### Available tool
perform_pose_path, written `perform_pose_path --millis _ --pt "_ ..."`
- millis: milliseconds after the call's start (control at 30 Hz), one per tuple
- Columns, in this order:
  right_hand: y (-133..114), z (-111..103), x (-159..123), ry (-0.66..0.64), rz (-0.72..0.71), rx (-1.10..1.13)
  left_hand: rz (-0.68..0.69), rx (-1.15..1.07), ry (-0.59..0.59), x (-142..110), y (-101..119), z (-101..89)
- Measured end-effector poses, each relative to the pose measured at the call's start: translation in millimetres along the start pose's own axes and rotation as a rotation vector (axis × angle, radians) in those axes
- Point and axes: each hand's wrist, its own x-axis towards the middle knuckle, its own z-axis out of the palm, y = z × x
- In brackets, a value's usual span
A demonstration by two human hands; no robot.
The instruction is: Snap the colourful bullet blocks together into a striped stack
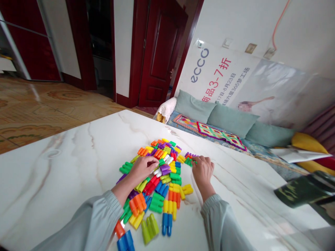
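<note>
The left hand [143, 168] reaches over the pile of plastic pieces [157, 201] from its left side; its thumb and index finger are drawn close together, leaving a narrow space, with their tips at a small green piece [161, 162]; whether they grip it, I cannot tell. The right hand [203, 171] is at the pile's right side, fingers bent and close together; their tips meet the end of a small cluster of purple, red, green and yellow pieces [188, 161], probably pinching a green one, though the fingertips are partly hidden.

The pile lies spread over the white marbled table [86, 157], between the 2 forearms at its near part; the pieces are tube-shaped, in red, orange, yellow, green, blue, purple and white, several joined end to end; near the front lie 1 light green piece [150, 228] and 1 blue piece [125, 241] that touches an orange one; a yellow piece [187, 189] sits at the right edge.

A camouflage-patterned container [305, 188] is at the table's right side; beyond the table, 3 teal cushions [232, 120] lean along a sofa [261, 150] with a crocheted cover [220, 134]; behind them hangs an ECCO banner [225, 75], with a dark red door [163, 52] to its left.
</note>
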Motion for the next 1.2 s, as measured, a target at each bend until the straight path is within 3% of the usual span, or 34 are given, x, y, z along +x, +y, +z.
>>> perform_pose_path --millis 100,233,333,433,567,833,1067,1200 --pt "0.9 -4.0 -8.4 0.085 0.065 0.043 -0.003 -0.004 0.005 -0.4 -1.1 0.2" --pt "8.1 -4.4 -24.7 0.189 0.314 0.218 0.010 -0.014 -0.002 -0.1 -3.2 0.3" --pt "14.1 -0.8 -30.0 0.123 0.493 0.349 0.013 -0.013 -0.002 -0.2 -2.5 -0.3" --pt "18.3 3.1 -28.2 0.045 0.580 0.392 0.003 0.004 -0.004 -0.6 -0.5 -1.1" --pt "22.6 6.4 -25.5 -0.020 0.577 0.364 -0.006 0.007 -0.010 -0.7 0.1 -1.4" --pt "29.2 10.8 -25.6 -0.031 0.515 0.300 0.008 0.006 -0.005 0.0 -4.0 0.5" --pt "30.8 20.7 -20.0 -0.003 0.456 0.333 0.003 0.005 -0.009 -0.4 -2.7 -0.3" --pt "28.8 15.2 -19.0 0.049 0.441 0.360 0.004 0.021 -0.005 -0.1 -3.5 0.2"
